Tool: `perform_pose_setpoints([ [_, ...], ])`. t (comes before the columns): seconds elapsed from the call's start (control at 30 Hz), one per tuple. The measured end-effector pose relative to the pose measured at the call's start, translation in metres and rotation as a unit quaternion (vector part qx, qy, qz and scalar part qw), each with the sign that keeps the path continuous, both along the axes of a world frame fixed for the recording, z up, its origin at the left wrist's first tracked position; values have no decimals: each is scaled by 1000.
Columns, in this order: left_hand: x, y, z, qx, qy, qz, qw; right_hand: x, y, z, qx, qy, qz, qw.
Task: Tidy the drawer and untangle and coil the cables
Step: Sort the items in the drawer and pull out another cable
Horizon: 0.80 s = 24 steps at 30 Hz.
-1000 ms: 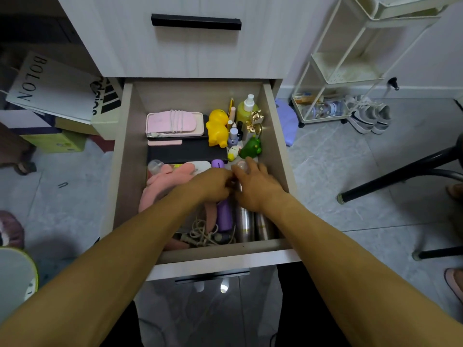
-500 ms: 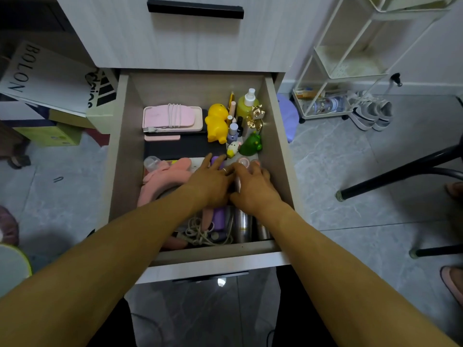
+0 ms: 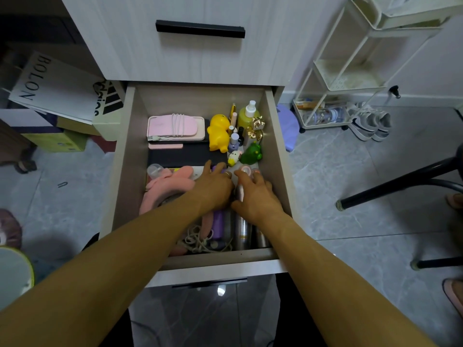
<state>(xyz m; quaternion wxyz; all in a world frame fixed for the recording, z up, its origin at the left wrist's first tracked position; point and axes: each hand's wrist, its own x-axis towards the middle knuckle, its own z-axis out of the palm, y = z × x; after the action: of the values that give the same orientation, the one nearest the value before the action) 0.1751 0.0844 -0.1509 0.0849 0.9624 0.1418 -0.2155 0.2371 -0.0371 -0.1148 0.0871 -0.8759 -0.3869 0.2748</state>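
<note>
Drawer point(image 3: 126, 156): pulled fully out toward me, long axis running from my body back to the cabinet; front lip nearest me.
Pink plush point(image 3: 167, 186): slumped at the left side of the drawer, partly under my left forearm, a small clear cap just behind it.
Cable tangle point(image 3: 200, 240): pale cords knotted in a loose heap at the front of the drawer, just left of the metal bottles and partly under my left forearm; no clear axis yet (it is a nest, not a coil).
Wrapped cable point(image 3: 178, 125): already wound in bands across the pink case at the back left, the bands running front to back.
Left hand point(image 3: 213, 186): palm down on the purple bottle point(image 3: 218, 221), fingers spread and reaching forward; whether they press or curl round it I cannot tell.
Right hand point(image 3: 255, 196): fingers bent over the pink caps of the metal bottles point(image 3: 242, 234), seemingly gripping one.
Bottles' lie: on their sides, long axes front to back, caps pointing to the back of the drawer.
Risk one: round bottles may roll sideways into the cords and pin them.
Risk two: my fingertips sit just before the small duck figure point(image 3: 234, 157) and green toy point(image 3: 251, 154); a push forward could topple them into the upright bottles behind.
Risk three: my left forearm could drag the tangle tighter.
</note>
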Motion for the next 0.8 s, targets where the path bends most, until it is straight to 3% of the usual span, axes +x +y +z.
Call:
perform_pose_setpoints([
  [0.17, -31, -3, 18, -3, -94, 8, 996, -2, 2, -1, -10, -13, 5, 1000],
  [0.33, -68, 11, 37, -48, -223, 82, 970, -2, 2, -1, -50, -46, 37, 997],
  [0.47, -91, 26, 39, -70, -278, 153, 946, -4, 2, -3, -104, -80, 97, 987],
  [0.8, -86, 8, 31, -83, -215, 118, 966, -3, 2, -4, -132, -134, 168, 968],
])
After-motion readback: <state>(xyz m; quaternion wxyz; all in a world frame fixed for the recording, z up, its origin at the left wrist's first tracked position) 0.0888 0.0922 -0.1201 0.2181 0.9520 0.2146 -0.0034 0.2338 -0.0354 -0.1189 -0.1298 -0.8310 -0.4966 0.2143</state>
